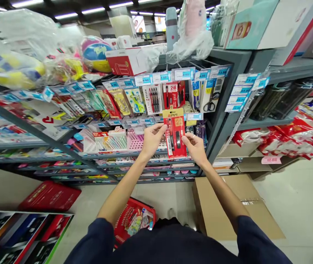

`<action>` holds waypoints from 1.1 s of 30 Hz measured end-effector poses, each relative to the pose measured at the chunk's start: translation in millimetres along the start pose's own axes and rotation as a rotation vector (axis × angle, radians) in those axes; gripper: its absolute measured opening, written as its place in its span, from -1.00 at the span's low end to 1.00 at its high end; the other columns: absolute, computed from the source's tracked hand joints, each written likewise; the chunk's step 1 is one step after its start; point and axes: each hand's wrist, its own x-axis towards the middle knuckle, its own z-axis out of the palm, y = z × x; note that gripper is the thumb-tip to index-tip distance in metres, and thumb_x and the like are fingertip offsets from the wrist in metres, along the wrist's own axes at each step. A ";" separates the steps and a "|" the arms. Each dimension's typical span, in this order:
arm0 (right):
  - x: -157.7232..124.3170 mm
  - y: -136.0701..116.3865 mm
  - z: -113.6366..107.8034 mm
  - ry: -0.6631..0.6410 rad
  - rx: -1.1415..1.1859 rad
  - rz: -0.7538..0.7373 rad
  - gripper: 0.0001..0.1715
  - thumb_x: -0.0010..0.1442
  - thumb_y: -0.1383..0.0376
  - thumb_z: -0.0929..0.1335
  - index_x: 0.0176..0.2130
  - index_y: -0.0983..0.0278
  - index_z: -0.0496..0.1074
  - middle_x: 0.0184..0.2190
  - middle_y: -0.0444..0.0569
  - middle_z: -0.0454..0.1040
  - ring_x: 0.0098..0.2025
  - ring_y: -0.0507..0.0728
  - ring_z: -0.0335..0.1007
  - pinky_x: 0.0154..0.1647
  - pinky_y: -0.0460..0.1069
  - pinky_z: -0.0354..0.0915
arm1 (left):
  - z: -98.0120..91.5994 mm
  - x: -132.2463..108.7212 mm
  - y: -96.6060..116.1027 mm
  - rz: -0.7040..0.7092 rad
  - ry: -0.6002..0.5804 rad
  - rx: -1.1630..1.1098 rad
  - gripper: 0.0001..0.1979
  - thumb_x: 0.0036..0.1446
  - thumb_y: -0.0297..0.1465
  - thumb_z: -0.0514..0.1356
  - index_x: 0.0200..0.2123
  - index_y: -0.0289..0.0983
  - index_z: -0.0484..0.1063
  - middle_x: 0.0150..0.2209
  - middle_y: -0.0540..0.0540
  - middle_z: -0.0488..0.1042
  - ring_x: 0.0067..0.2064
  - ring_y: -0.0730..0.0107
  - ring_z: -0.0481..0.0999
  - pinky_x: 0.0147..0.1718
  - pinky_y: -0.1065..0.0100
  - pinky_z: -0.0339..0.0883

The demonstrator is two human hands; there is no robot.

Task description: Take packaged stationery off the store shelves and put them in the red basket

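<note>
Both my hands hold up a red and yellow blister card (176,134) with a dark utility-knife-like item sealed in it, though the exact tool is hard to tell. My left hand (153,139) pinches the card's left edge, and my right hand (195,148) grips its lower right side. Behind the card stands a metal stationery rack (156,154) with hanging packs of pens, and a scissors pack (210,101) hangs to the upper right of my hands.
A red shopping basket (134,222) holding several goods sits on the floor below my arms. A flat cardboard box (228,209) lies to the right, and a red basket (49,196) lies at the left. Grey shelves with bagged goods line the right side.
</note>
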 end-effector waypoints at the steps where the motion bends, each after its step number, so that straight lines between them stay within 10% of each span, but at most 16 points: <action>1: 1.4 1.4 0.0 0.004 -0.018 -0.007 -0.66 0.21 0.01 0.46 -0.21 0.22 0.60 -0.27 -0.10 0.62 -0.26 0.08 0.50 -0.18 -0.04 0.42 | 0.1 3.2 -2.1 0.011 -0.006 0.006 -0.61 0.07 -0.08 0.38 -0.21 -0.29 0.64 -0.28 -0.13 0.65 -0.37 0.39 0.57 -0.49 0.44 0.46; 12: 35.8 -2.9 -2.9 0.141 -0.112 -0.066 -0.57 0.17 -0.06 0.48 -0.17 0.22 0.57 -0.22 -0.05 0.64 -0.18 0.12 0.55 -0.07 0.02 0.47 | 14.6 16.1 -40.4 -0.027 -0.130 -0.087 -0.68 0.11 -0.14 0.37 -0.24 -0.29 0.63 -0.31 -0.10 0.65 -0.37 0.39 0.57 -0.45 0.42 0.47; 33: 263.9 30.8 -40.0 0.092 -0.108 -0.330 -0.24 0.21 -0.32 0.27 -0.05 0.25 0.47 -0.17 -0.01 0.55 -0.01 0.13 0.47 0.07 0.06 0.42 | 94.2 226.1 -72.0 0.291 0.201 0.005 -0.48 0.15 -0.01 0.32 -0.12 -0.37 0.55 -0.08 -0.26 0.57 0.09 0.05 0.54 0.10 -0.06 0.40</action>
